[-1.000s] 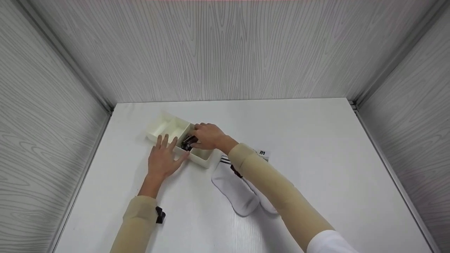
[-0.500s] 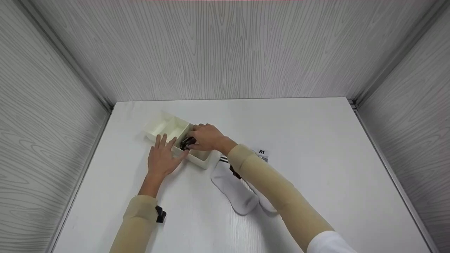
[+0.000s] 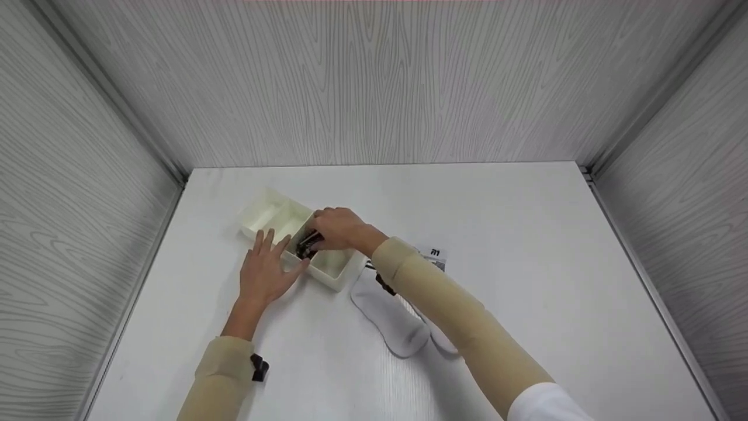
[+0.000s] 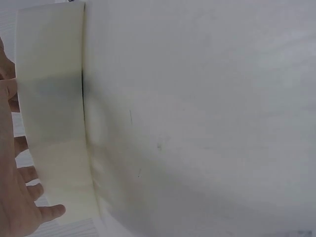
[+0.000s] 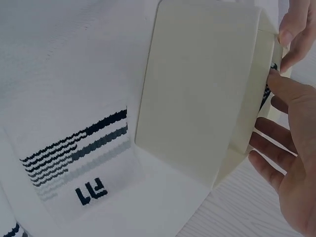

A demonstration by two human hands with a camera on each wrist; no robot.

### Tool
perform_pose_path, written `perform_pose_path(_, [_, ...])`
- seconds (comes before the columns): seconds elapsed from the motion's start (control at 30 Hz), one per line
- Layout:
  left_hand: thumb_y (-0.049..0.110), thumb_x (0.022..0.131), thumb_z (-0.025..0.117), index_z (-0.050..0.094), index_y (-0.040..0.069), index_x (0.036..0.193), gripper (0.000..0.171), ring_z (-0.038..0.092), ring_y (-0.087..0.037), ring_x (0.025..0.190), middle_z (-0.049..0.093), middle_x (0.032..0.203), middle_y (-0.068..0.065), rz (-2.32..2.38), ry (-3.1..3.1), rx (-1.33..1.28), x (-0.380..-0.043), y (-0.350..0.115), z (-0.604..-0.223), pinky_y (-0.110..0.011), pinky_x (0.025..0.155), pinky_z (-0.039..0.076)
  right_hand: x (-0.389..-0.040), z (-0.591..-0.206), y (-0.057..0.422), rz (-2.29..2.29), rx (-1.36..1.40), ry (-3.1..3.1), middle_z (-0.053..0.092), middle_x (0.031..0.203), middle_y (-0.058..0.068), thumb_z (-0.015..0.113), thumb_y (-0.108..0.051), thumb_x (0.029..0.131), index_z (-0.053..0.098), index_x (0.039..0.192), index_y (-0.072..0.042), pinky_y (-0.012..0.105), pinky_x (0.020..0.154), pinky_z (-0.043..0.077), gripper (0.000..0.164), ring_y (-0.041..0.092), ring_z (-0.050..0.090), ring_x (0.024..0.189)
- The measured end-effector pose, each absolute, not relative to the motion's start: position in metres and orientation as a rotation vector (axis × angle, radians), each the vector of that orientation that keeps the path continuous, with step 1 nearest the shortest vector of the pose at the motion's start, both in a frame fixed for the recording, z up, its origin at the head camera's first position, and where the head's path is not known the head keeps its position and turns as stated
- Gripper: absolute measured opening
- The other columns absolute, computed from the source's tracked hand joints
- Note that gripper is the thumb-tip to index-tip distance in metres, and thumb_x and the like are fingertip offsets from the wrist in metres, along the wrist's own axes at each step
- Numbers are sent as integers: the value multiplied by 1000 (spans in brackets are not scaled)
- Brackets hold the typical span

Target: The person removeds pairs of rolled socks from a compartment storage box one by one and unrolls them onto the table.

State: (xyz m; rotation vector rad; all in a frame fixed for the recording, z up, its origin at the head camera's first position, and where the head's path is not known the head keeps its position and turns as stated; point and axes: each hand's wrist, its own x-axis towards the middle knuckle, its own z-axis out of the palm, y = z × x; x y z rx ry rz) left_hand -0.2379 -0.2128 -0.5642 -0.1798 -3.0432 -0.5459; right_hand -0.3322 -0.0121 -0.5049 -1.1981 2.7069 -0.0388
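Note:
A cream divided box with several compartments sits left of centre on the table. In one middle compartment lies a small dark item with light markings, partly covered by fingers; its kind does not show. My right hand reaches in from the right and pinches that dark item, thumb on its near side, as the right wrist view also has it, where the box wall fills the middle. Against the near-left side of the box rests my left hand, fingers spread and straight, thumb along the front wall.
A pair of white socks with dark stripes lies right of the box, partly under the right forearm. Its striped cuff shows in the right wrist view. Grey wood-grain panels enclose the table at the back and sides.
The box has shifted slightly toward the person. Both hands have moved a little left and nearer with it, and the dark item has slid slightly left too. The socks have stayed put.

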Motion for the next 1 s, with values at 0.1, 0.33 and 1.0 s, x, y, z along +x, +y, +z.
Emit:
perform_pose_path(0.1, [65,97,60,49,11,158,82,18,-46,163,31,170,-27,-551,-3039,-196,-235,-212,-564,-70,123,32,-333,-503,-12,-51,-1207,2677,70,131,3,73,-46,98,69,136,-24,42,108,54,44,23,67,124])
perform_pose_path(0.33, [64,96,62,53,9,155,81,21,-47,162,34,169,-27,-580,-3011,-234,-230,-211,-565,-67,124,33,-329,-500,-15,-21,-1189,2614,70,136,-2,76,-47,95,69,138,-25,42,111,52,49,19,65,129])
perform_pose_path(1.0, [62,97,63,52,9,156,80,19,-46,163,32,170,-25,-582,-3006,-242,-230,-210,-567,-65,121,38,-324,-503,-42,549,-1197,2662,77,124,-5,73,-24,100,73,128,-30,41,118,49,28,16,73,116])
